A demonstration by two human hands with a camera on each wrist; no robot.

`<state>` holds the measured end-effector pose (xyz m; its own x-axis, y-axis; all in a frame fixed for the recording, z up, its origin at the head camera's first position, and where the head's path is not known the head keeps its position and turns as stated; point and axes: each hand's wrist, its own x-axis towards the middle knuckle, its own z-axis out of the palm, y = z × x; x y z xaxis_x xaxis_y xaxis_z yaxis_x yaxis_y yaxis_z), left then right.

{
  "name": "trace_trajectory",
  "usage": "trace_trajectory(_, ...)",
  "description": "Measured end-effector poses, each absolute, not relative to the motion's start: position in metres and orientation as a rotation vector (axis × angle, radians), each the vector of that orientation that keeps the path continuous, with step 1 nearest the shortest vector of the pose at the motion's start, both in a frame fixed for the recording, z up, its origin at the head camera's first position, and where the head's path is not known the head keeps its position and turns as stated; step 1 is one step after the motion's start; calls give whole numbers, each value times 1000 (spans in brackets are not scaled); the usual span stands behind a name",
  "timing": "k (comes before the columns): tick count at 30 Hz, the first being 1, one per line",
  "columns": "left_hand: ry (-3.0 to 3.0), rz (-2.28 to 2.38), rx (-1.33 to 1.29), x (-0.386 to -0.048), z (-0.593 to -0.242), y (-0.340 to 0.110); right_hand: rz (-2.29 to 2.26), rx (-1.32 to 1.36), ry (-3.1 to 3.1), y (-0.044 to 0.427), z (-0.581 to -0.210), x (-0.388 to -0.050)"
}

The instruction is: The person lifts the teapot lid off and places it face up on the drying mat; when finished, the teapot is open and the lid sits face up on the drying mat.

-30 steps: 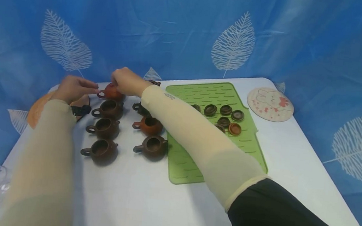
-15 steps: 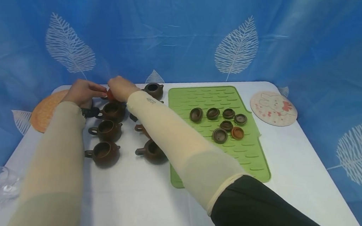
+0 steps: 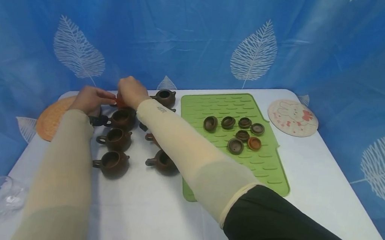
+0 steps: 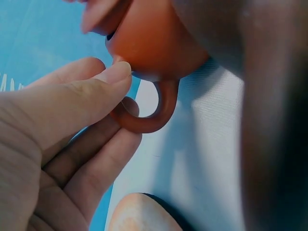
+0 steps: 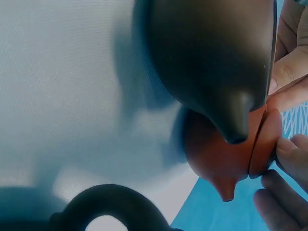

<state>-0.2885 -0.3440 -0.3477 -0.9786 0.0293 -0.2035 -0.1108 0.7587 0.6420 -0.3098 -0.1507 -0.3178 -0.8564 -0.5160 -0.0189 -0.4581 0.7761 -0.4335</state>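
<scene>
A small orange-red teapot (image 3: 120, 102) stands at the far end of the left row of teapots. My left hand (image 3: 90, 100) pinches its looped handle (image 4: 163, 108) between thumb and fingers. From above, my right hand (image 3: 133, 92) holds the matching lid (image 5: 267, 144) by its edge. In the right wrist view the lid sits against the pot's rim, a thin dark seam between them. Nearest to it is a dark brown teapot (image 3: 122, 119), which looms large in the right wrist view. My right hand and forearm hide part of the red pot and some of the second row.
Other lidless teapots stand in two rows, among them a brown one (image 3: 111, 164) and one at the back (image 3: 165, 98). Several loose lids (image 3: 235, 146) lie on a green mat (image 3: 214, 103). A rabbit coaster (image 3: 292, 117), an orange round mat (image 3: 51, 120) and a clear dish (image 3: 1, 193) are near the edges.
My left hand has come in to the red teapot's handle. My right forearm has swung left and lower, baring the back brown teapot and more lids. The head view has shifted slightly.
</scene>
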Motion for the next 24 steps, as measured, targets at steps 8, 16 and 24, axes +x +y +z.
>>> trace_trajectory(8,2767,1000,-74,-288,-349,-343,-793,-803,2868,-143,-321,-308)
trace_trajectory(16,2719,1026,-136,-292,-348,-340,-1021,-809,2858,-123,-318,-309)
trace_trajectory(24,2734,984,-121,-292,-348,-345,-1439,-627,2524,-109,-309,-308)
